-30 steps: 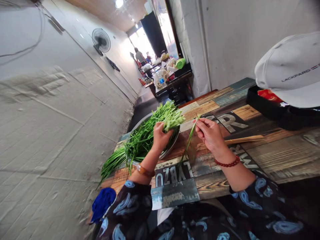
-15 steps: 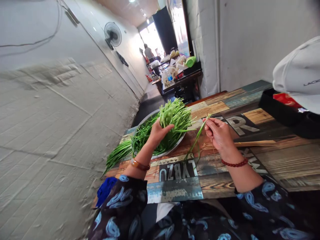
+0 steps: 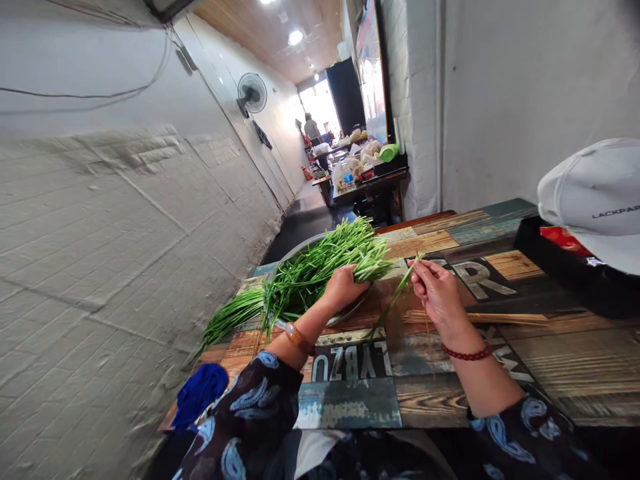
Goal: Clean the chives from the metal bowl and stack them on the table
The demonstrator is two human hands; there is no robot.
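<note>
A large pile of long green stalks (image 3: pixel 310 270) fills a round metal bowl (image 3: pixel 303 245) and hangs over its left side onto the table. My left hand (image 3: pixel 346 288) is closed around a bunch of stalks at the bowl's right side, their pale ends pointing right. To the right, my right hand (image 3: pixel 436 287) pinches a few thin green stalks (image 3: pixel 397 293) between thumb and fingertips; they hang down to the left over the table. Thin brown sticks (image 3: pixel 500 318) lie beside my right wrist.
A blue cloth (image 3: pixel 201 395) lies at the table's left corner. On the right, a white cap (image 3: pixel 595 193) rests on a black box (image 3: pixel 560 267) with a red packet. Further back are a cluttered table (image 3: pixel 370 183), a wall fan (image 3: pixel 252 93) and a person (image 3: pixel 311 127).
My left hand has lowered and moved right, and its bunch now lies over the pile, ends pointing right. My right hand still holds its stalks. The camera view has tilted upward.
</note>
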